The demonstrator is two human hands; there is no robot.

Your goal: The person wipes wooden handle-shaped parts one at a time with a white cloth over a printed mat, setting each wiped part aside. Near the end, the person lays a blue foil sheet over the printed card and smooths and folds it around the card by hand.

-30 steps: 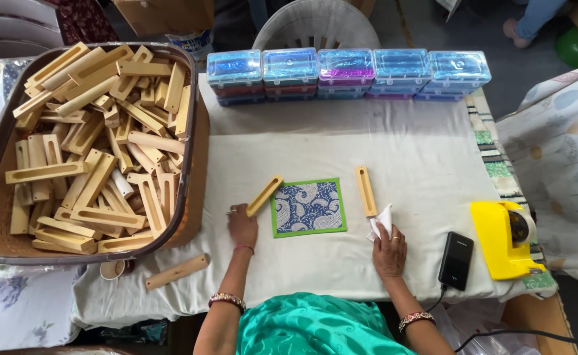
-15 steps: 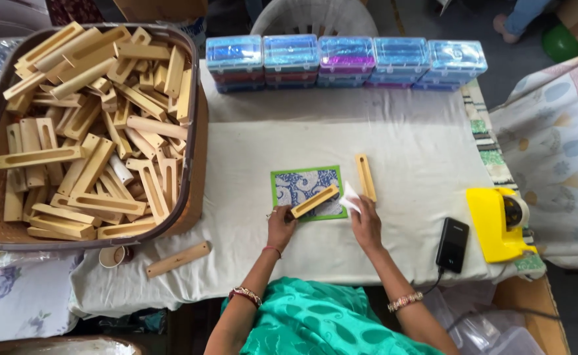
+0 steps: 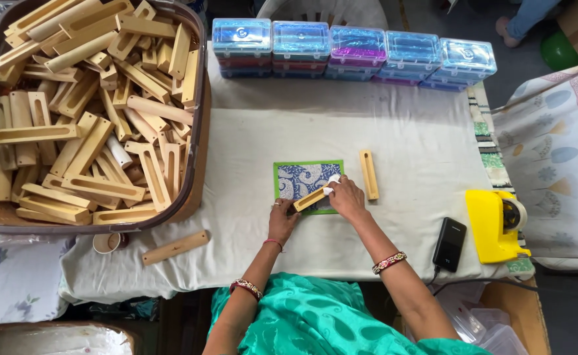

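A green-edged mat with a blue and white pattern lies on the white cloth. A slotted wooden block rests slantwise on its lower edge. My left hand holds the block's near end. My right hand presses a small white piece against the block's far end. A second slotted wooden block lies just right of the mat, untouched.
A large brown case at left is piled with several slotted wooden blocks. One loose block and a small cup sit near the front left. Coloured plastic boxes line the back. A black phone and yellow tape dispenser are right.
My left hand brought the wooden block from left of the mat onto the mat. My right hand moved left with the white piece and now meets the block. The view has closed in.
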